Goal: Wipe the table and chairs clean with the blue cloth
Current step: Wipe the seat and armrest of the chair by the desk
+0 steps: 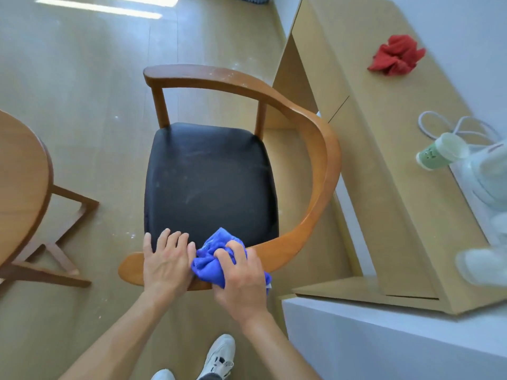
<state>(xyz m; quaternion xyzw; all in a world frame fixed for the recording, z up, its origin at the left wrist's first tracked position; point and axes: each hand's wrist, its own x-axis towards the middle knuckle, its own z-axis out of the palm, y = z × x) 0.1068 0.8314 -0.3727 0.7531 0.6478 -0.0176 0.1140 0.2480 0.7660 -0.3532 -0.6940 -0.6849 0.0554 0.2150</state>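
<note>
While the right hand (241, 272) bunches the crumpled blue microfibre cloth (211, 256) against the curved wooden back rail of the black-seated armchair (323, 171), the main risk looks like coverage. The wad is small and tight, so a pass along the rail could skip most of its width. Pale dust specks show on the far arm of the rail and faint smears on the black padded seat (208, 176); both are likely to be missed if the cloth is not opened out.

Second risk: the chair sliding on the smooth pale wood floor (82, 78) under a hard push. The left hand (167, 261) seems placed to prevent that.

Third: a loose corner of cloth hangs below the rail on the side away from the left hand and could snag or drop.

Hand pose:
- Right hand: on the rail's near bend, fingers curled over the cloth, gripping it and pressing down; wrist roughly straight, forearm coming from below the chair in view.
- Left hand: just beside the cloth on the rail, palm down, fingers straight and slightly spread, tips reaching the seat's near edge; holding nothing.

Round wooden table (22, 176) stands beyond the chair's left-hand side, apparently not being wiped now.
</note>
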